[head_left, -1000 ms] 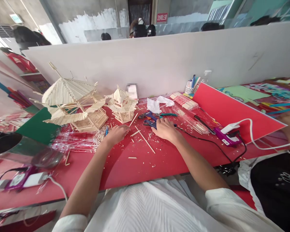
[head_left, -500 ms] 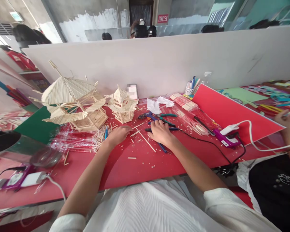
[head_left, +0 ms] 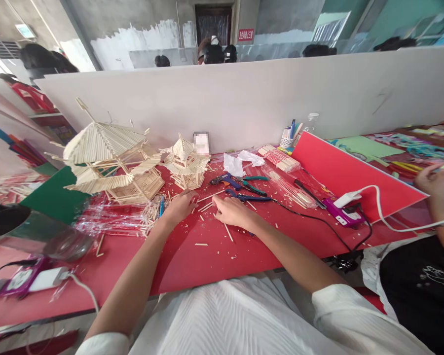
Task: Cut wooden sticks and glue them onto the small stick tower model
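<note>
My left hand (head_left: 179, 207) is low over the red table, its fingers bent together near the small stick pavilion; whatever is between the fingertips is too small to make out. Across from it, my right hand (head_left: 232, 212) has its thumb and fingers drawn together over thin wooden sticks (head_left: 206, 206). What it grips, if anything, is hidden. One long stick (head_left: 228, 232) shows below this hand. Just beyond the right hand lie blue-handled pliers (head_left: 249, 197) and a blue glue gun (head_left: 229, 180). The small pavilion (head_left: 187, 165) and a larger one (head_left: 113, 160) stand behind the left hand.
Plastic-wrapped stick bundles (head_left: 279, 158) lie at the back right by a red board (head_left: 348, 172). A purple power strip (head_left: 342, 213) trails cables. On the left are a clear bottle (head_left: 40, 231) and a green board (head_left: 59, 192). A neighbour's hand (head_left: 434, 185) is at the far right.
My right hand has left the pliers and moved left to the sticks, so the pliers' blue handles now show. My left hand has shifted slightly left and down, its fingers more bent.
</note>
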Action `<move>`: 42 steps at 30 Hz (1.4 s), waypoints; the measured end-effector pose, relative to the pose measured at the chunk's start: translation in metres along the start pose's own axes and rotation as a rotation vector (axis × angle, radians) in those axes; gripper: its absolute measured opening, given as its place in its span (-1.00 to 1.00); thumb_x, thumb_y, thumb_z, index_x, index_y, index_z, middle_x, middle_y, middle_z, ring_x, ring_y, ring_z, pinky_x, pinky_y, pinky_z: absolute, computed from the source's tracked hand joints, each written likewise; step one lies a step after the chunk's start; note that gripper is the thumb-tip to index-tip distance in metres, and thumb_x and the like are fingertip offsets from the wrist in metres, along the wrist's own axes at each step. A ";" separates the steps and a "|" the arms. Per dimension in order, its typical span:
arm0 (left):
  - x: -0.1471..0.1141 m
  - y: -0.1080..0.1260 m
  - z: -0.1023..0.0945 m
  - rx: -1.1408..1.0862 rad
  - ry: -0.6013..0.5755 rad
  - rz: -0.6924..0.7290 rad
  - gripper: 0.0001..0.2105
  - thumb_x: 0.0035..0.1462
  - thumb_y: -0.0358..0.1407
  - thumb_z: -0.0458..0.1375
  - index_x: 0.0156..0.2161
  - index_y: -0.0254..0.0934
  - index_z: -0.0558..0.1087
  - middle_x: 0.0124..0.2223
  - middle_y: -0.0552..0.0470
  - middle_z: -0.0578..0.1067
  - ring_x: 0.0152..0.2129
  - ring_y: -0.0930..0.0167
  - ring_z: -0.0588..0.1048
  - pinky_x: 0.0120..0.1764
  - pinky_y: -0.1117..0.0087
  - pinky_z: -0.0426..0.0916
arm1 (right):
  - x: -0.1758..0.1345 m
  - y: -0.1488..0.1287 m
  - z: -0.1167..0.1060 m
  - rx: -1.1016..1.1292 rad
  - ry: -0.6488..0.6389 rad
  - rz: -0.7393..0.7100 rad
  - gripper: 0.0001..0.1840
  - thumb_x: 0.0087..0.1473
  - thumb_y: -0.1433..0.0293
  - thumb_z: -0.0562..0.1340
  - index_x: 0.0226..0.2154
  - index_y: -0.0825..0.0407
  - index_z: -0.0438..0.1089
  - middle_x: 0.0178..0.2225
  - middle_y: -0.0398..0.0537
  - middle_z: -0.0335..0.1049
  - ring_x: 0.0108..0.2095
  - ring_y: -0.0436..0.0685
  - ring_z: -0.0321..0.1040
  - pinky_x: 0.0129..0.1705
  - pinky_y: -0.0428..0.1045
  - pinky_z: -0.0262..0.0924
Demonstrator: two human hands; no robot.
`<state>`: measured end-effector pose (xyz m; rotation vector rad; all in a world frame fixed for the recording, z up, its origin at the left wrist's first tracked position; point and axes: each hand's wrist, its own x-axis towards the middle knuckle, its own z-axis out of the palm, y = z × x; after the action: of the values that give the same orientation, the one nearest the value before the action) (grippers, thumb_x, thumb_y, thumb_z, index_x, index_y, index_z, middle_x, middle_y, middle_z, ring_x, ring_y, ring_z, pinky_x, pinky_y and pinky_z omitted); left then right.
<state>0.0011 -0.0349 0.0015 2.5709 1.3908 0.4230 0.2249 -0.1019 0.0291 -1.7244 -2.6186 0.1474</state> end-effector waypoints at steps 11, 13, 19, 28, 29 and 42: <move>-0.003 -0.001 0.006 0.022 -0.032 -0.199 -0.78 0.20 -0.30 0.16 -0.04 -0.24 0.45 -0.26 -0.07 0.63 -0.29 0.26 0.59 -0.29 0.38 0.34 | 0.013 0.016 0.009 0.150 0.189 -0.137 -0.82 0.33 0.41 0.17 -0.07 0.04 0.45 -0.12 0.02 0.51 -0.06 0.15 0.40 -0.08 -0.03 0.15; -0.005 -0.003 0.007 0.089 -0.007 -0.212 -0.81 0.18 -0.32 0.15 -0.09 -0.25 0.46 -0.24 -0.10 0.63 -0.26 0.23 0.59 -0.27 0.35 0.34 | 0.019 0.014 0.014 0.095 0.249 -0.193 -0.75 0.33 0.48 0.14 -0.03 0.07 0.49 -0.06 0.06 0.47 -0.02 0.17 0.34 -0.01 -0.01 0.14; -0.006 0.006 0.007 0.040 0.011 -0.136 -0.83 0.26 -0.31 0.09 -0.12 -0.24 0.51 -0.22 -0.10 0.62 -0.25 0.23 0.58 -0.22 0.34 0.35 | 0.031 0.010 0.024 -0.009 0.237 -0.266 -0.76 0.34 0.49 0.14 -0.14 0.11 0.54 -0.14 0.08 0.45 -0.08 0.19 0.29 -0.02 0.03 0.15; -0.001 0.032 0.009 -0.068 -0.086 -0.031 -0.85 0.26 -0.33 0.11 -0.27 -0.23 0.54 -0.27 -0.10 0.61 -0.31 0.22 0.58 -0.27 0.34 0.36 | 0.036 0.007 0.030 -0.017 0.225 -0.290 -0.90 0.26 0.58 0.20 -0.19 0.15 0.41 -0.17 0.11 0.45 -0.10 0.21 0.32 -0.05 0.05 0.17; 0.000 0.032 0.008 -0.071 -0.097 -0.024 -0.86 0.26 -0.32 0.12 -0.27 -0.23 0.54 -0.26 -0.11 0.61 -0.31 0.22 0.58 -0.27 0.34 0.35 | 0.036 0.007 0.030 -0.013 0.227 -0.284 -0.91 0.27 0.57 0.19 -0.18 0.15 0.40 -0.17 0.10 0.45 -0.10 0.21 0.32 -0.05 0.05 0.17; -0.003 0.022 0.019 -0.020 -0.097 0.069 -0.91 0.28 -0.39 0.09 -0.23 -0.25 0.44 -0.18 -0.20 0.58 -0.21 0.20 0.55 -0.15 0.26 0.36 | 0.030 0.006 0.020 0.017 0.206 -0.279 -0.84 0.32 0.38 0.21 -0.21 0.15 0.45 -0.15 0.12 0.49 -0.09 0.22 0.36 0.01 0.05 0.16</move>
<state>0.0234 -0.0502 -0.0102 2.5919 1.2617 0.3160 0.2175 -0.0738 0.0072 -1.2725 -2.6565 -0.0094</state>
